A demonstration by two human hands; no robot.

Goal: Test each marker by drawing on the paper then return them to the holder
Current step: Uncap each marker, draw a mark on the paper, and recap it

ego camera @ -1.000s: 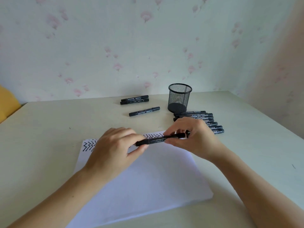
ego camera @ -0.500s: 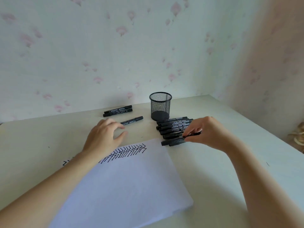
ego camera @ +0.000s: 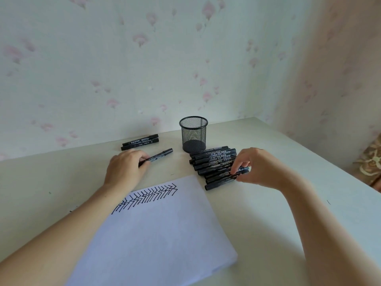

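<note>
Both forearms are bare, no sleeves or jewellery visible.

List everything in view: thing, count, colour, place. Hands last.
Mesh holder: one, black, back of table, no markers visible inside.
Marker pile: about nine, black, right of holder's base.
Marker pair: two, black, left of holder.
Single marker: one, black, under left fingertips.
Paper: one white sheet, zigzag marks along top edge.
Table: one, cream.
Left hand: gripping single marker.
Right hand: pinching a pile marker.
</note>
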